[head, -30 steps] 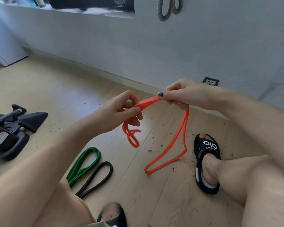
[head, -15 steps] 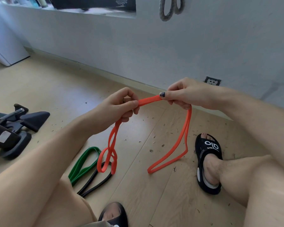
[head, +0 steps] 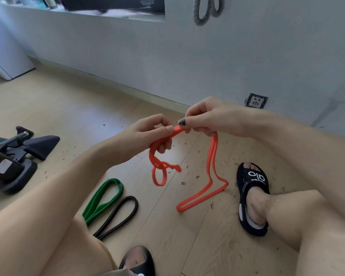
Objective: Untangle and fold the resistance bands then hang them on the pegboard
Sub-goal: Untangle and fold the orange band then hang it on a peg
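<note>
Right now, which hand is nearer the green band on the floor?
Left. The left hand is above and right of the green band; the right hand is farther right, toward the sandal.

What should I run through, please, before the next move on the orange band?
1. Left hand grips the orange band: ok.
2. Right hand pinches it: ok.
3. Knot below the left hand undone: not ok, tangled.
4. Long loop hangs free of the sandal: ok.
5. Green band and black band apart from the orange: ok.
6. Pegboard within reach: cannot tell.
</note>
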`<state>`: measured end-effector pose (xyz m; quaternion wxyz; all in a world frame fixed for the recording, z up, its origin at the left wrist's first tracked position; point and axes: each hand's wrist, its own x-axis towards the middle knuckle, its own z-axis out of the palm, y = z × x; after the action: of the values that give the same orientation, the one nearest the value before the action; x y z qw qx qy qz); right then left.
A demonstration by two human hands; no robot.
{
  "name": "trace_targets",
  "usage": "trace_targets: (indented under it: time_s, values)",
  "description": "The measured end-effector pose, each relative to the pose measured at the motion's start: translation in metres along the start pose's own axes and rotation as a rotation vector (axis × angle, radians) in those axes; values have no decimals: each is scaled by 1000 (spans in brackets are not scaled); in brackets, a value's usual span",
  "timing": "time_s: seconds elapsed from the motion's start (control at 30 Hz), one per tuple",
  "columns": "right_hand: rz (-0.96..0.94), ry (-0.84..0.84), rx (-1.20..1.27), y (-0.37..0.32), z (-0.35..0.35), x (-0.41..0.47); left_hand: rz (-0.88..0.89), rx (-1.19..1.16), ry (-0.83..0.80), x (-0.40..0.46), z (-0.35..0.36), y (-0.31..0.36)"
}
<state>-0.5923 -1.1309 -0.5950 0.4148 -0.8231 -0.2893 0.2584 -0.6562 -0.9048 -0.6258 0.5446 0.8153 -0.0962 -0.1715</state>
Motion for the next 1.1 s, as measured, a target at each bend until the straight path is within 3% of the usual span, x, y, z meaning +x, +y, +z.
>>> trace_targets:
  time_s: [0.1,0.23,0.47,0.87,1.1]
  values:
    - [7,27,-8,4,-11,-3,-42,29,-52,0,-5,-6]
    - [44,51,-8,11,-18,-5,-14,39,4,2,-3,-5]
    - [44,54,-26,12,-14,-5,-125,-170,-90,2,-2,-7]
    - [86,13,6,12,-17,-9,-73,1,-102,1,-1,-7]
    - [77,-57,-79,3,-5,-9,-79,-31,-101,1,1,-6]
